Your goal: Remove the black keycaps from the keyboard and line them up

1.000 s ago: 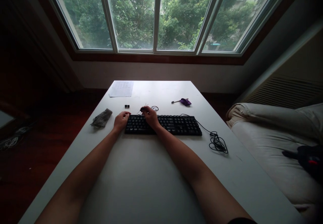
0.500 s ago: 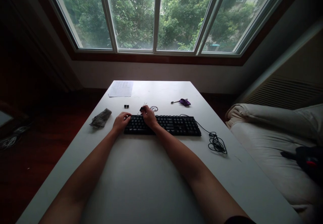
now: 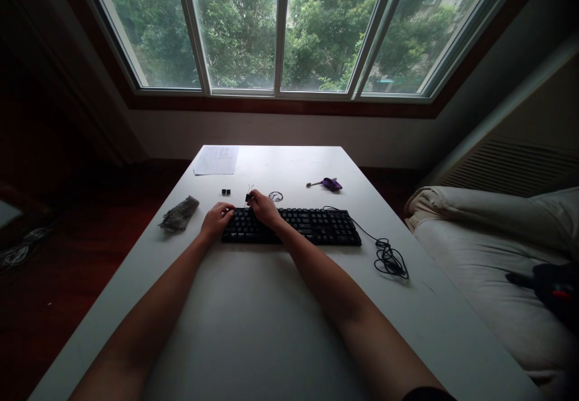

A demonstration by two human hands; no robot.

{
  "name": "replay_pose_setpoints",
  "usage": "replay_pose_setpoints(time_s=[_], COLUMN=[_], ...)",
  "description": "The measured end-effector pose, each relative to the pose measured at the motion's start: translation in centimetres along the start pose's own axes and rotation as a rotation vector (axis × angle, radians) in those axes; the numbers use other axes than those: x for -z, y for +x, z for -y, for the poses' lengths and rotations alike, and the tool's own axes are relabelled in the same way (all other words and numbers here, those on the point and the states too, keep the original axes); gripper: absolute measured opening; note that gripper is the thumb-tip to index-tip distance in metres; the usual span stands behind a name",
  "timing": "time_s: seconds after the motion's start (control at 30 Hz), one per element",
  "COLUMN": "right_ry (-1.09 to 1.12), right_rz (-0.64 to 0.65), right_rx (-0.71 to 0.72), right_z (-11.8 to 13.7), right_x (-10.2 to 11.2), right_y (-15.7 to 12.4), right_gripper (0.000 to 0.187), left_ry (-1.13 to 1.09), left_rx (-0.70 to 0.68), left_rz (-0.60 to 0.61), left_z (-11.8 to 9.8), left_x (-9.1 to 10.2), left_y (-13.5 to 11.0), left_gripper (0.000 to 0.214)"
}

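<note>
A black keyboard lies across the white table. My left hand grips its upper left corner, fingers bent over the edge. Above the upper left keys, my right hand is closed in a pinch on a small black keycap. Thin wires stick out above and below that keycap; what they belong to is too small to make out. Two more black keycaps sit on the table behind the keyboard. My right hand and wrist cover some of the keys.
Left of the keyboard lies a grey cloth. A printed sheet is at the far left corner. A thin ring-like loop, a brush with a purple pouch, and a coiled black cable lie around the keyboard.
My right hand has shifted slightly left, and the keycap in its fingers shows more plainly. My left hand stays at the keyboard's corner.
</note>
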State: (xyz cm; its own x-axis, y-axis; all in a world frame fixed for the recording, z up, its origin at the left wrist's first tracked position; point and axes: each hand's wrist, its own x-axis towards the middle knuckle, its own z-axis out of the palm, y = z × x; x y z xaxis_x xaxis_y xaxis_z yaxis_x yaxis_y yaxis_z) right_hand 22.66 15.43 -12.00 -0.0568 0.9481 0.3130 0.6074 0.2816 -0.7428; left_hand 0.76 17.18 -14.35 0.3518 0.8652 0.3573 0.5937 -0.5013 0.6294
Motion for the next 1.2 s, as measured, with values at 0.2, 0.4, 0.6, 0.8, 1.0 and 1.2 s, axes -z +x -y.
replay_pose_setpoints(time_s=[0.2, 0.4, 0.6, 0.8, 1.0, 1.2], right_ry=[-0.234, -0.121, 0.142, 0.180, 0.351, 0.500], right_rz=[0.068, -0.030, -0.022, -0.058, -0.111, -0.124], right_rx=[0.117, 0.111, 0.005, 0.002, -0.037, -0.051], right_z=[1.4, 0.5, -1.5, -1.5, -1.8, -2.2], right_x=[0.4, 0.3, 0.2, 0.1, -0.3, -0.7], right_y=[-0.6, -0.6, 0.2, -0.1, -0.3, -0.4], right_gripper=[0.015, 0.014, 0.012, 0.012, 0.014, 0.019], left_ry=[0.006, 0.025, 0.040, 0.052, 0.054, 0.052], left_rx=[-0.032, -0.055, -0.063, -0.058, -0.064, -0.063], left_rz=[0.009, -0.007, -0.014, -0.009, -0.011, -0.029], left_z=[0.0, 0.3, 0.4, 0.4, 0.6, 0.5], left_x=[0.1, 0.0, 0.1, 0.1, 0.1, 0.0], left_y=[0.1, 0.2, 0.2, 0.1, 0.0, 0.0], left_gripper=[0.024, 0.024, 0.024, 0.025, 0.025, 0.024])
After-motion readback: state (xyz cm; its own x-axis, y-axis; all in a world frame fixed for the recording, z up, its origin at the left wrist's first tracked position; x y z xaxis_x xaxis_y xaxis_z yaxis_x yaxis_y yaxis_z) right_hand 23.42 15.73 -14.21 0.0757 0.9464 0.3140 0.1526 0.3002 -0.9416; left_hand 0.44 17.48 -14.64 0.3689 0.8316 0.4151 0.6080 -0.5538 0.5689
